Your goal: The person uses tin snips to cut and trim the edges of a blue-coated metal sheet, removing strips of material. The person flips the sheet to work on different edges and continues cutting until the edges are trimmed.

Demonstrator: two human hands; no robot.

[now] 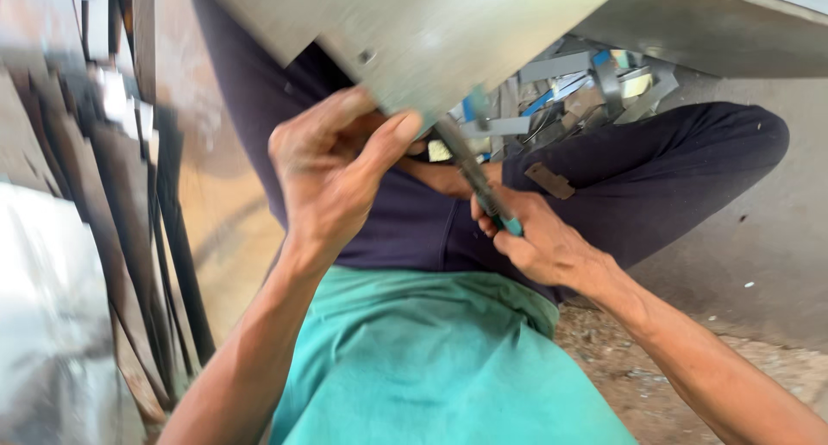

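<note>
From the head camera I look down on my two bare hands working at the lower corner of a grey metal sheet, which slants across the top of the frame.

My left hand is closed on that sheet: the thumb lies flat against its near face right at the bottom edge, and the fingers curl behind it, so the corner of the sheet sits pinched in the hand.

My right hand is wrapped tight round the handles of a pair of snips. A blue grip end pokes out just below the fist, and the dark shank runs up and to the left from the hand to meet the sheet's edge just beside the left thumb. I cannot tell how far the blades are open; they blur into the metal.

Beyond the right hand, past the snips, a heap of metal offcuts, grey strips and some blue, lies on the floor against my bent leg in dark trousers. Below both hands is my green shirt. Off to the far side of the left hand, stacked metal sheets lean upright, blurred.
</note>
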